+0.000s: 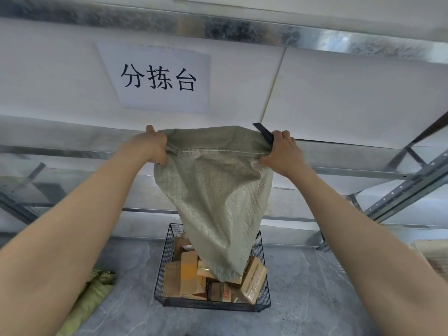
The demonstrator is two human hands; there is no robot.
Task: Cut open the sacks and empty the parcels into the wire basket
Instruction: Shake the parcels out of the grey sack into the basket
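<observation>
Sack (213,190) hangs between 2 hands, left (155,147) and right (282,151) gripping stitched end, above wire basket (162,270).

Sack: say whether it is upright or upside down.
Upside down: left hand and right hand grip the sack by its stitched bottom seam; its other end hangs over parcels in the wire basket.

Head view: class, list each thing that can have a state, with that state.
grey sack: held up by its stitched end, hanging limp over the wire basket
wire basket: on floor, holding parcels
left hand: grips a grey sack corner
right hand: grips other corner plus dark tool
green sack: crumpled on floor
</observation>
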